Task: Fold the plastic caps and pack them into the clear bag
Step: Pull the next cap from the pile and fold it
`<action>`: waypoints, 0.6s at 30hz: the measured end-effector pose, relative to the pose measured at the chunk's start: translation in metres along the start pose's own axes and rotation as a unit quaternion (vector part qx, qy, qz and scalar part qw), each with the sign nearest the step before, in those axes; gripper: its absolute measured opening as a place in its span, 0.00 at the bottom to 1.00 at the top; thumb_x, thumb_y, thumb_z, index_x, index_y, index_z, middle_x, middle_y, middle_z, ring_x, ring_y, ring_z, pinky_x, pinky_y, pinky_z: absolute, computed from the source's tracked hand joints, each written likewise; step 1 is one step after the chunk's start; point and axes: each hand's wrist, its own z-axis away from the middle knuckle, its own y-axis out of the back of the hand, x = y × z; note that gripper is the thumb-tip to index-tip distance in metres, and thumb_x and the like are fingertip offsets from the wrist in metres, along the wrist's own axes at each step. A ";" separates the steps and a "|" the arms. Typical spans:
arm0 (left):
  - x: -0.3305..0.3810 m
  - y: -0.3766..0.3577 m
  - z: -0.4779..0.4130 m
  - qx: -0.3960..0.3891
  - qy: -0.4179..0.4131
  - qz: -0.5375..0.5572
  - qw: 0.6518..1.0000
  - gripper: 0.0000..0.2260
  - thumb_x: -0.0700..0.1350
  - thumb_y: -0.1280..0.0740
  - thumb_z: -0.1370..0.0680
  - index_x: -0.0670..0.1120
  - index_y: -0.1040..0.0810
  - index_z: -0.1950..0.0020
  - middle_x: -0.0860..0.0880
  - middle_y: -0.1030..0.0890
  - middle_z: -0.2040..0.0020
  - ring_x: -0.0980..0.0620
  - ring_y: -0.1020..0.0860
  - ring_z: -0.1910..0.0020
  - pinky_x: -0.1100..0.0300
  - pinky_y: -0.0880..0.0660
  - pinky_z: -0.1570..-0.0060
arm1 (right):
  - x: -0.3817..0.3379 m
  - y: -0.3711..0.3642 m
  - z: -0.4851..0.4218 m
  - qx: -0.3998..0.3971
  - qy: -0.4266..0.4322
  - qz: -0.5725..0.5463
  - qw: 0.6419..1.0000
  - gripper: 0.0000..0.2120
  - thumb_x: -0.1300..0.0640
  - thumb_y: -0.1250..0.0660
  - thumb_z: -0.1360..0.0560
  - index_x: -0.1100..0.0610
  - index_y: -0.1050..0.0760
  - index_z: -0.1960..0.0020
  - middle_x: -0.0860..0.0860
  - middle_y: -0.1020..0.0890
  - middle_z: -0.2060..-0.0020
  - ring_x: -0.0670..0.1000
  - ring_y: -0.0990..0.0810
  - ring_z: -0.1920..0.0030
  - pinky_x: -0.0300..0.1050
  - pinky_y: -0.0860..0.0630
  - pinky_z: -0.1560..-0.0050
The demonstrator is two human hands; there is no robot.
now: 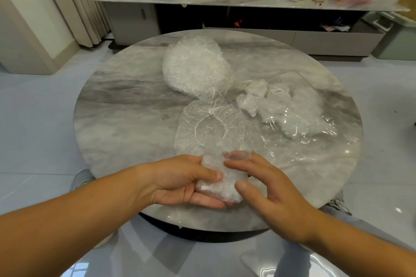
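In the head view, the left hand (186, 180) is holding a folded cap (216, 186) in the lower middle of the frame, with the thumb pressing on top and the fingers curling under it. The right hand (265, 189) is resting against the cap's other side, with its fingers mostly straight and a little spread, not gripping. Here is what could be going wrong next. The plastic is slippery and springy, so the folds may be popping open if the thumb lifts. A loose edge is sticking up right by the flat cap (210, 128) in the middle, so it may be catching and dragging that one along. The clear bag (319, 123) on the right of the frame is lying limp on the round table (126, 119), so its floppy mouth may be closing as the cap goes in. Now counting: two hands, one cap being folded, one flat cap, one pile of caps (195, 67) in the upper middle, too crumpled to count, and one bag holding several folded caps, too blurry to count.
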 end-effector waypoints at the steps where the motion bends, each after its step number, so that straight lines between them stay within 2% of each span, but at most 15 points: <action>1: 0.001 0.002 0.001 -0.009 0.006 0.008 1.000 0.16 0.34 0.35 0.20 0.40 0.26 0.31 0.37 0.19 0.38 0.38 0.18 0.41 0.51 0.18 0.47 | 0.002 0.001 0.001 -0.008 0.026 0.035 0.999 0.22 0.41 0.37 0.22 0.49 0.23 0.31 0.40 0.26 0.31 0.42 0.31 0.27 0.34 0.36 0.29; 4: 0.003 0.008 0.003 -0.058 0.006 0.066 0.996 0.17 0.32 0.36 0.20 0.38 0.25 0.31 0.34 0.22 0.35 0.37 0.21 0.37 0.49 0.19 0.44 | 0.004 0.002 0.003 -0.007 0.124 0.121 0.985 0.24 0.42 0.40 0.18 0.55 0.25 0.29 0.46 0.24 0.32 0.46 0.28 0.29 0.39 0.32 0.31; 6: 0.006 0.011 0.005 -0.106 -0.001 0.095 0.990 0.17 0.35 0.34 0.20 0.36 0.24 0.31 0.33 0.25 0.32 0.34 0.24 0.33 0.46 0.22 0.38 | 0.007 0.003 0.002 -0.009 0.174 0.166 0.971 0.25 0.43 0.42 0.17 0.59 0.25 0.29 0.50 0.22 0.34 0.50 0.25 0.34 0.45 0.28 0.35; 8: 0.007 0.014 0.005 -0.139 0.002 0.117 0.983 0.26 0.47 0.31 0.20 0.36 0.30 0.26 0.33 0.29 0.28 0.33 0.28 0.30 0.44 0.25 0.35 | 0.009 0.004 0.001 -0.019 0.210 0.195 0.958 0.25 0.44 0.42 0.17 0.60 0.25 0.30 0.53 0.22 0.35 0.53 0.24 0.35 0.52 0.27 0.37; 10: 0.008 0.018 0.003 -0.149 0.023 0.144 0.978 0.35 0.60 0.34 0.20 0.36 0.35 0.23 0.34 0.31 0.26 0.32 0.30 0.29 0.44 0.24 0.36 | 0.011 0.006 0.001 -0.038 0.237 0.222 0.945 0.25 0.43 0.42 0.18 0.59 0.26 0.29 0.53 0.22 0.33 0.54 0.25 0.33 0.54 0.27 0.36; 12: 0.008 0.019 0.001 -0.140 0.043 0.142 0.979 0.40 0.65 0.36 0.21 0.35 0.36 0.23 0.34 0.31 0.26 0.34 0.29 0.29 0.46 0.22 0.38 | 0.010 0.009 0.000 -0.063 0.260 0.251 0.930 0.28 0.42 0.41 0.19 0.58 0.31 0.25 0.52 0.25 0.31 0.53 0.27 0.30 0.52 0.27 0.36; 14: 0.007 0.019 -0.001 -0.103 0.054 0.113 0.987 0.39 0.65 0.34 0.22 0.35 0.34 0.25 0.34 0.28 0.28 0.37 0.25 0.32 0.50 0.19 0.43 | 0.012 0.009 0.001 -0.088 0.268 0.274 0.919 0.34 0.40 0.40 0.19 0.58 0.40 0.20 0.53 0.28 0.28 0.52 0.29 0.28 0.51 0.27 0.36; 16: 0.005 0.017 0.000 -0.063 0.054 0.085 0.993 0.33 0.58 0.31 0.22 0.35 0.31 0.26 0.35 0.25 0.31 0.39 0.22 0.35 0.52 0.18 0.46 | 0.014 0.008 0.002 -0.105 0.249 0.291 0.918 0.38 0.38 0.42 0.19 0.60 0.47 0.18 0.54 0.31 0.26 0.51 0.30 0.28 0.50 0.27 0.36; 18: 0.004 0.016 0.001 -0.027 0.048 0.075 0.996 0.24 0.48 0.30 0.21 0.35 0.27 0.29 0.35 0.22 0.35 0.40 0.20 0.38 0.53 0.17 0.48 | 0.015 0.006 0.003 -0.109 0.226 0.294 0.922 0.38 0.38 0.43 0.19 0.61 0.47 0.19 0.54 0.32 0.24 0.51 0.31 0.26 0.51 0.27 0.35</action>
